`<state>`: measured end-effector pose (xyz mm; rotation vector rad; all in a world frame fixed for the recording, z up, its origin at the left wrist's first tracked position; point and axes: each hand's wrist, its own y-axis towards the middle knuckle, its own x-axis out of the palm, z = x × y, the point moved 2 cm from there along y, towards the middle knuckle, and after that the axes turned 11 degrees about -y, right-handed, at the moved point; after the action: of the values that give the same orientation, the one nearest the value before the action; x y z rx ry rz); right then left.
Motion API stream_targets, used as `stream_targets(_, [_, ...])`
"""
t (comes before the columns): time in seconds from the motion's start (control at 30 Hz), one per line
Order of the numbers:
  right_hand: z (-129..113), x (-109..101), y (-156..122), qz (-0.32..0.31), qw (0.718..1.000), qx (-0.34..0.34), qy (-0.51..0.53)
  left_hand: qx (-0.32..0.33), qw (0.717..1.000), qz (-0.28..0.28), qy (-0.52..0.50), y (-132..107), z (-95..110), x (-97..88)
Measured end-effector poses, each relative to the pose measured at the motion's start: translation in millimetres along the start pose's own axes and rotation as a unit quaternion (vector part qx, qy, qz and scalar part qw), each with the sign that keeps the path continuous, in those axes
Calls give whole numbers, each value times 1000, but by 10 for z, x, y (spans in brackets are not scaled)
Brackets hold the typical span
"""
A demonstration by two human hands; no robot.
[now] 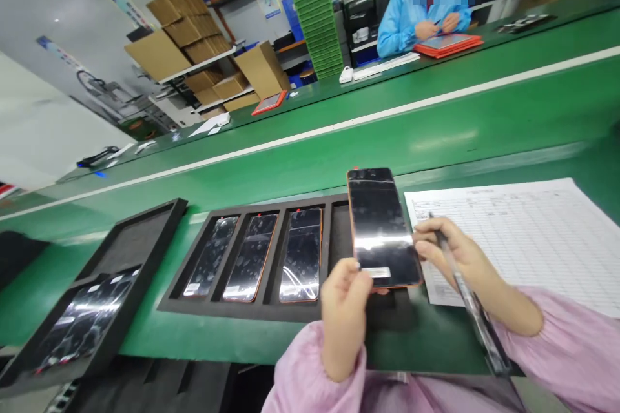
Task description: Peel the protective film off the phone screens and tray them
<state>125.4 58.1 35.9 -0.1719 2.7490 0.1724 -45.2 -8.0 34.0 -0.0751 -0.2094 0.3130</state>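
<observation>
A black smartphone (pixel 382 219) with an orange edge and a small white label is raised over the right end of a dark foam tray (pixel 290 313). My left hand (pixel 345 310) grips its lower left corner, thumb on the front. My right hand (pixel 460 251) is closed round a pen (pixel 467 297), with its fingertips close by the phone's right edge; whether they touch it I cannot tell. Three more phones lie in the tray's slots, among them a phone (pixel 301 251) nearest the held one. Under my right hand lies a printed form sheet (pixel 513 226).
Another foam tray (pixel 167 222) with shiny screens in it stands tilted at the left. Across the green bench (pixel 436 135), a person in a blue coat (pixel 400 13) works over a red-edged stack (pixel 448 46). Green crates (pixel 320 32) and cardboard boxes (pixel 188 19) stand behind.
</observation>
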Motion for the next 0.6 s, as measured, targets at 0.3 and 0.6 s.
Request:
stream_targets(0.3, [200,-772,-419,220,962,48,-151,-38,950,21,309,21,193,-419])
stream_targets(0.6, [625,-729,-664,115,898,-201,-376,-26,794,-100,600,62,207,-467])
